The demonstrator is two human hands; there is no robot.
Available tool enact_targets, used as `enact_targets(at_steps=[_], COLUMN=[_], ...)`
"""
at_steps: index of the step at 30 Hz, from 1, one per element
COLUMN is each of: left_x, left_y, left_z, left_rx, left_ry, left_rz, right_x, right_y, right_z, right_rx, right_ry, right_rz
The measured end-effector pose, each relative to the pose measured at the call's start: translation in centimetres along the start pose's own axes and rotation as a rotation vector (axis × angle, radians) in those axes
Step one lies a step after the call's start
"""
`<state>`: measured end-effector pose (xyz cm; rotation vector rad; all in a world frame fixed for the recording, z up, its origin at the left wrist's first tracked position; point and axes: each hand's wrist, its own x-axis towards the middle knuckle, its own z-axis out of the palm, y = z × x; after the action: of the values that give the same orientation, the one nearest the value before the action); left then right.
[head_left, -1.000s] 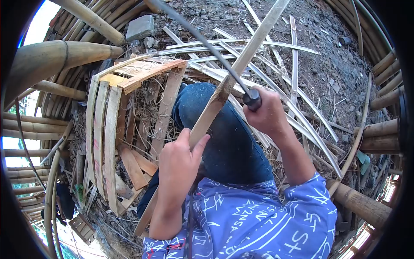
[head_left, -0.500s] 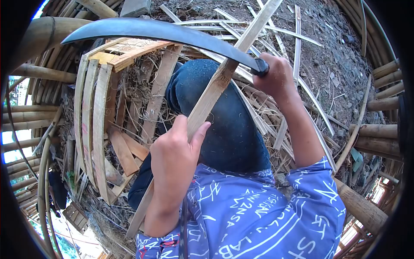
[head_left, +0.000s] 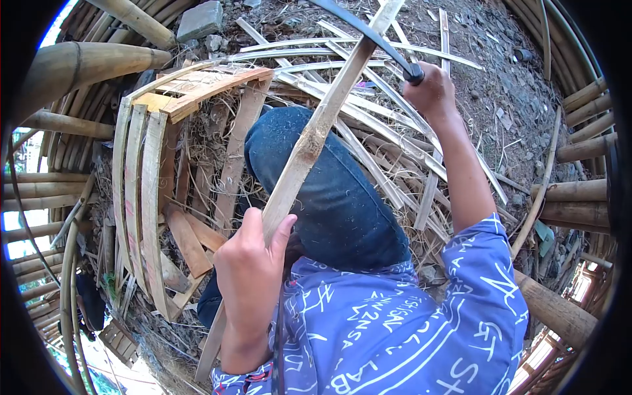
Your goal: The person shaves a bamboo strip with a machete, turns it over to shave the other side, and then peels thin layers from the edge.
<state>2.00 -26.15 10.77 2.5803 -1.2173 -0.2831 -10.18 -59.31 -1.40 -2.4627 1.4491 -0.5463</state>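
My left hand is closed around a long bamboo strip, thumb lying along it. The strip slants from beside my left forearm, over my knee, to the top of the view; a darker knot shows near its middle. In my right hand is the black handle of a curved machete. Its dark blade crosses the upper part of the strip and runs out of view at the top.
A wooden crate-like frame stands at the left. Split bamboo strips and curly shavings litter the ground past my knee. Thick bamboo poles jut in at the upper left, and more poles line the right. A grey block lies at the top.
My right hand and the machete have moved up and away along the strip, the blade partly leaving view. My left hand sits slightly lower and further left.
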Motion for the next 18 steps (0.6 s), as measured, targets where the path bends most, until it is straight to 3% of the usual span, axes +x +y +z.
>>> enact_targets(at_steps=[7, 10, 13, 18], left_x=[-2.6, -4.9, -6.1, -5.7], left_y=[-1.3, -3.1, -4.7, -5.9], left_z=[-1.5, -2.5, -2.4, -2.2], left_rx=[0.043, -0.037, -0.054, -0.184], left_ry=[-0.043, -0.060, -0.060, -0.055], left_rz=[-0.090, -0.152, -0.188, -0.231], right_x=[3.2, 5.5, 5.4, -0.2], right_y=[2.0, 5.9, 8.5, 4.3], right_z=[0.6, 2.4, 3.4, 1.2], right_rx=[-0.025, -0.012, 0.072, 0.250], right_ry=[-0.067, 0.017, 0.078, 0.090], right_rz=[0.261, 0.388, 0.321, 0.204])
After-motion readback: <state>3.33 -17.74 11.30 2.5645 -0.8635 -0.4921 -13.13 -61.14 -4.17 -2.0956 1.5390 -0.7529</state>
